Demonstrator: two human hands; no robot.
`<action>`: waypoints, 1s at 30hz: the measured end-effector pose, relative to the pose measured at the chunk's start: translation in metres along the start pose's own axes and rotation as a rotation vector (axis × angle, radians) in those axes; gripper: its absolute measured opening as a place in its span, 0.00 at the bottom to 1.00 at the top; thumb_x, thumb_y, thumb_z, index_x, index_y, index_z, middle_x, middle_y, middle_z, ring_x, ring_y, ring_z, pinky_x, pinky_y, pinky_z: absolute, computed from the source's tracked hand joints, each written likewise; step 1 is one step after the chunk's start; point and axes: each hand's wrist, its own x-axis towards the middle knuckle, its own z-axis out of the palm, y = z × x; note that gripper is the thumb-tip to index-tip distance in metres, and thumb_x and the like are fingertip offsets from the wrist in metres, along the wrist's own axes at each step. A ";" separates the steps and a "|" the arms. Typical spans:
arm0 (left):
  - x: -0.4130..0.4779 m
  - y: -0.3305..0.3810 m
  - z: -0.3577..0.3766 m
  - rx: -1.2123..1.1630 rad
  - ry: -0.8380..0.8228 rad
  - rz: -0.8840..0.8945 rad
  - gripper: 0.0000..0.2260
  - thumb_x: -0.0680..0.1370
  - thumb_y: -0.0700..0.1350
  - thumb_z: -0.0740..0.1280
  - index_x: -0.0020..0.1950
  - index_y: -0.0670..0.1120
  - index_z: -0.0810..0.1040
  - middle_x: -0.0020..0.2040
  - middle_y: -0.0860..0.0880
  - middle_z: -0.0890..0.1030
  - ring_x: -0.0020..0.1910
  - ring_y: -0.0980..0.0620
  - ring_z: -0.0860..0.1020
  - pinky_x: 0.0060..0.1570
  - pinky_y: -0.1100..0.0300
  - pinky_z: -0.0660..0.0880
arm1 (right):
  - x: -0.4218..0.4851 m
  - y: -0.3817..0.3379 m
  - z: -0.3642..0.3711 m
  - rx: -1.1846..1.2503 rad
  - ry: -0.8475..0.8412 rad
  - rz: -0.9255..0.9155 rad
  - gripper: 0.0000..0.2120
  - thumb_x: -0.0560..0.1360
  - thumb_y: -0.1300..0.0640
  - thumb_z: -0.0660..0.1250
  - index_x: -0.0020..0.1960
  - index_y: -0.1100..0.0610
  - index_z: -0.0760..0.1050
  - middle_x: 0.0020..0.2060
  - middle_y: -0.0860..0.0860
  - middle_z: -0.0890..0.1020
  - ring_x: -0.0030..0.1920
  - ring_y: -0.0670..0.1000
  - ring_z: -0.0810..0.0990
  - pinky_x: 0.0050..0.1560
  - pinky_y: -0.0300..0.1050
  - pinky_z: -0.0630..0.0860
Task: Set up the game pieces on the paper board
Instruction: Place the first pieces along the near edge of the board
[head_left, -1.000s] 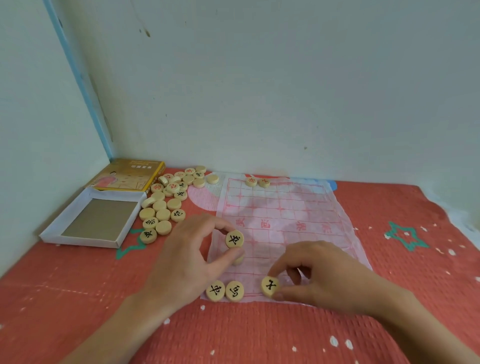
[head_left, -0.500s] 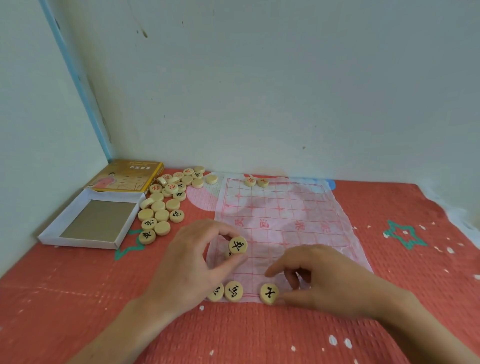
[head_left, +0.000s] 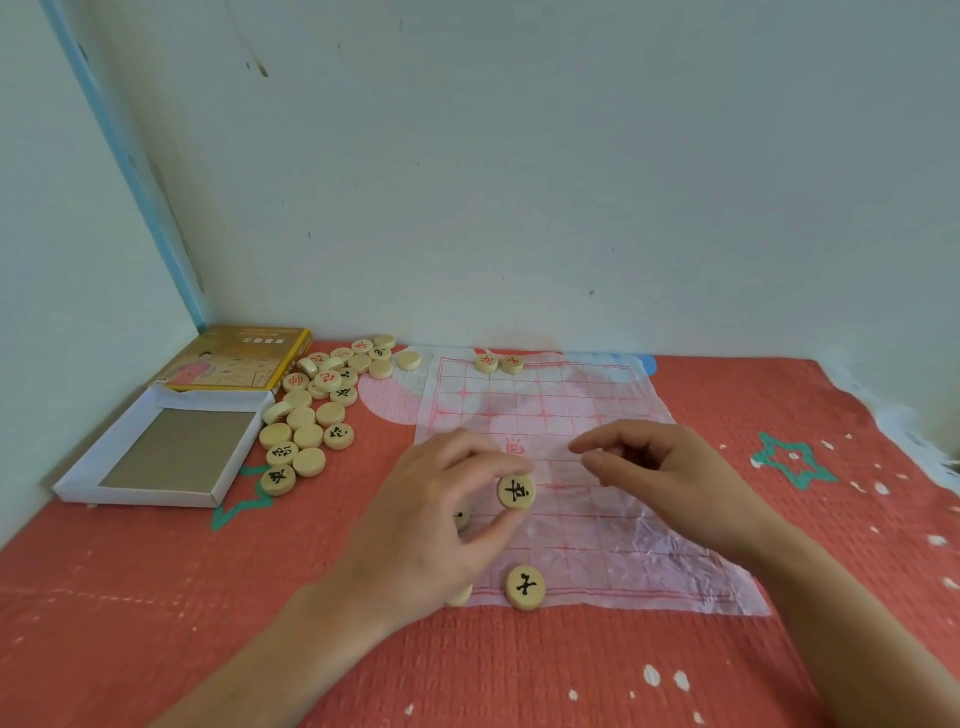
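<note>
Red mat (head_left: 156, 597), left grip (head_left: 431, 525) pinching piece (head_left: 516, 491)

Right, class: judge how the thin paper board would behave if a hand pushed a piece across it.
The paper board looks thin and wrinkled, so it is probably floppy and light, likely to bunch or slide on the cloth. Its near right corner lies crumpled, so it may tear easily.
</note>
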 end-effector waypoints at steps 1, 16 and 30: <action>0.001 0.000 0.001 0.013 0.002 0.007 0.13 0.74 0.57 0.67 0.56 0.55 0.79 0.51 0.62 0.75 0.54 0.61 0.75 0.55 0.63 0.70 | 0.001 0.002 0.000 0.013 0.016 0.003 0.06 0.76 0.54 0.68 0.49 0.45 0.83 0.35 0.48 0.81 0.41 0.53 0.80 0.43 0.40 0.76; 0.011 -0.011 -0.009 0.065 0.056 -0.052 0.13 0.72 0.56 0.70 0.53 0.53 0.79 0.48 0.62 0.78 0.51 0.62 0.76 0.54 0.63 0.71 | 0.003 0.016 0.003 0.089 0.058 -0.001 0.06 0.77 0.55 0.68 0.49 0.47 0.83 0.37 0.52 0.82 0.43 0.54 0.80 0.47 0.44 0.77; 0.036 -0.044 -0.021 0.066 -0.082 -0.220 0.14 0.74 0.53 0.71 0.59 0.57 0.77 0.51 0.65 0.79 0.55 0.67 0.74 0.54 0.73 0.65 | 0.001 0.016 0.003 0.095 0.098 -0.006 0.07 0.76 0.57 0.68 0.49 0.48 0.83 0.38 0.56 0.81 0.38 0.54 0.78 0.45 0.47 0.77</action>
